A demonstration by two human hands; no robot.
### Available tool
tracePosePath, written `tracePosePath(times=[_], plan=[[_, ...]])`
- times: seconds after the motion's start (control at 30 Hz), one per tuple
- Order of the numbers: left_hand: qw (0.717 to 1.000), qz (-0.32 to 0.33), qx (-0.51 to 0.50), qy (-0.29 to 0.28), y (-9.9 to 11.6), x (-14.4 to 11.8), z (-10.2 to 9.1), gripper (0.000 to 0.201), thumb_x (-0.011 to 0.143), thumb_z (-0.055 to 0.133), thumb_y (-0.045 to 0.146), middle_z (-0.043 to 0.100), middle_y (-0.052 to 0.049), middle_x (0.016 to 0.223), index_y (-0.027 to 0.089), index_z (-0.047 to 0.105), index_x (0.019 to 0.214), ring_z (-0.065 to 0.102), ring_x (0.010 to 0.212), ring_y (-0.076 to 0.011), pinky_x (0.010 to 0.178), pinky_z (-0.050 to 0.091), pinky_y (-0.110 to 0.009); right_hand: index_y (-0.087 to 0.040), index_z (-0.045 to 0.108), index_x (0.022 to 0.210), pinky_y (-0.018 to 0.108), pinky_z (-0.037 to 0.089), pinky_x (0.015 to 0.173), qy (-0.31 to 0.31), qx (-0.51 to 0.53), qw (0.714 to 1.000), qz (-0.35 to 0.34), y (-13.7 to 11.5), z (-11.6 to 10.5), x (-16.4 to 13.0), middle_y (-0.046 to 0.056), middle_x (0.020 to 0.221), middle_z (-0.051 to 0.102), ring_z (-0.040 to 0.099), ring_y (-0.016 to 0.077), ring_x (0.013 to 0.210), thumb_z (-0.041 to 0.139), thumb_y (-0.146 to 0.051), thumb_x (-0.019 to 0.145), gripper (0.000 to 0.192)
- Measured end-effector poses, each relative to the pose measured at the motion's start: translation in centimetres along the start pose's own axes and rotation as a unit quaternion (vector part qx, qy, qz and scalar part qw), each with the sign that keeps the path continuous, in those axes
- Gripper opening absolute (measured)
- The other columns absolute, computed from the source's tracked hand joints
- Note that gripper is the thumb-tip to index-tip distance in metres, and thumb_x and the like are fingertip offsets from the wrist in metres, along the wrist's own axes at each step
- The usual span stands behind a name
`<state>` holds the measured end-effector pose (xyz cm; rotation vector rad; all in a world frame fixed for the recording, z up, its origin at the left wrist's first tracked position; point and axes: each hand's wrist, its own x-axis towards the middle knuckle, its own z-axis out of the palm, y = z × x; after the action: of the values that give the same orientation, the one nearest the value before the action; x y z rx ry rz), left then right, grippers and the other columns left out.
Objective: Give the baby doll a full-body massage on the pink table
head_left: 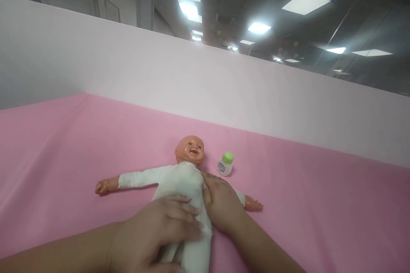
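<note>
Where the white wall (224, 89) meets it at the back, the pink sheet (320, 187) covers the whole counter, and it gives a soft surface for everything that lies here. On this sheet, near the middle, a doll (182, 179) lies on its back in a white suit, with the head toward the wall and both arms spread flat to the sides. This position leaves the chest and belly free for the hands.

The left hand (153, 234) rests flat on the lower body of the doll, with the fingers spread over the cloth and not closed around anything; it seems to press the doll down so that it does not slide. The right hand (221, 204) lies along the side of the doll, near the shoulder and over the arm on that side, also flat and loose, and it seems to smooth or steady the cloth. Neither hand grips or lifts the doll.

Just beside the head of the doll, apart from the hands, a small white bottle (226, 165) with a green cap stands upright on the sheet, within easy reach.
</note>
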<state>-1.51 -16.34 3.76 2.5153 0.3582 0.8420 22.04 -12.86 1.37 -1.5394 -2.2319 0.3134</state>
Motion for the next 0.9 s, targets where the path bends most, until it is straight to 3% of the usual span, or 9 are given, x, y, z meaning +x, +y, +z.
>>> tracePosePath(times=[0.1, 0.2, 0.27, 0.4, 0.53, 0.7, 0.9], plan=[[0.995, -0.037, 0.023, -0.088, 0.0, 0.4, -0.1, 0.061, 0.092, 0.065, 0.048, 0.056, -0.007, 0.151, 0.031, 0.053, 0.149, 0.050, 0.141, -0.0334, 0.126, 0.027, -0.051, -0.020, 0.052, 0.146, 0.043, 0.042, 0.111, -0.016, -0.008, 1.000, -0.003, 0.1, 0.0, 0.1, 0.011, 0.138, 0.065, 0.059, 0.0252, 0.129, 0.037, -0.025, 0.101, 0.048], [0.988, -0.092, 0.066, -0.107, -1.2, 0.4, -0.4, 0.071, 0.094, 0.062, 0.057, 0.033, -0.006, 0.165, 0.032, 0.042, 0.157, 0.032, 0.151, -0.0374, 0.126, 0.020, -0.059, -0.021, 0.050, 0.148, 0.043, 0.041, 0.111, -0.028, -0.009, 1.000, 0.002, 0.2, 0.0, 0.2, 0.011, 0.140, 0.064, 0.058, 0.0251, 0.129, 0.038, -0.025, 0.101, 0.048], [0.984, -0.117, 0.084, -0.104, -2.2, 0.2, -0.6, 0.072, 0.097, 0.056, 0.059, 0.027, -0.006, 0.167, 0.032, 0.034, 0.161, 0.026, 0.153, -0.0363, 0.126, 0.017, -0.060, -0.021, 0.049, 0.149, 0.043, 0.040, 0.112, -0.036, -0.009, 0.999, 0.002, 0.2, 0.0, 0.2, 0.011, 0.141, 0.063, 0.057, 0.0251, 0.131, 0.039, -0.025, 0.101, 0.049], [0.979, -0.151, 0.109, -0.082, -4.0, -0.1, -0.6, 0.069, 0.101, 0.051, 0.056, 0.029, -0.006, 0.167, 0.029, 0.032, 0.161, 0.025, 0.154, -0.0332, 0.126, 0.014, -0.060, -0.020, 0.048, 0.149, 0.043, 0.039, 0.113, -0.035, -0.008, 0.999, 0.000, 0.2, 0.1, 0.2, 0.011, 0.142, 0.062, 0.056, 0.0255, 0.132, 0.039, -0.026, 0.102, 0.049], [0.971, -0.203, 0.123, -0.014, -5.5, -0.5, -0.4, 0.067, 0.101, 0.049, 0.055, 0.027, -0.008, 0.167, 0.024, 0.037, 0.160, 0.024, 0.155, -0.0326, 0.126, 0.022, -0.056, -0.020, 0.049, 0.148, 0.043, 0.040, 0.112, -0.025, -0.004, 1.000, -0.010, 0.3, 0.1, 0.1, 0.011, 0.140, 0.064, 0.058, 0.0258, 0.129, 0.038, -0.027, 0.102, 0.048], [0.958, -0.249, 0.142, 0.009, -6.3, -0.5, -0.4, 0.066, 0.100, 0.049, 0.048, 0.035, -0.011, 0.164, 0.017, 0.042, 0.157, 0.034, 0.151, -0.0303, 0.125, 0.031, -0.048, -0.019, 0.050, 0.148, 0.045, 0.042, 0.113, -0.013, -0.005, 1.000, -0.013, 0.4, 0.6, 0.1, 0.011, 0.140, 0.064, 0.058, 0.0265, 0.129, 0.039, -0.027, 0.101, 0.049], [0.938, -0.302, 0.162, 0.047, -6.6, -0.3, -0.5, 0.063, 0.100, 0.048, 0.048, 0.051, -0.011, 0.155, 0.015, 0.049, 0.153, 0.047, 0.143, -0.0305, 0.124, 0.032, -0.051, -0.017, 0.052, 0.148, 0.055, 0.035, 0.121, 0.065, -0.052, 0.996, -0.019, 0.9, 1.7, -0.3, 0.015, 0.158, 0.046, 0.042, 0.0330, 0.146, 0.045, -0.025, 0.098, 0.051]])
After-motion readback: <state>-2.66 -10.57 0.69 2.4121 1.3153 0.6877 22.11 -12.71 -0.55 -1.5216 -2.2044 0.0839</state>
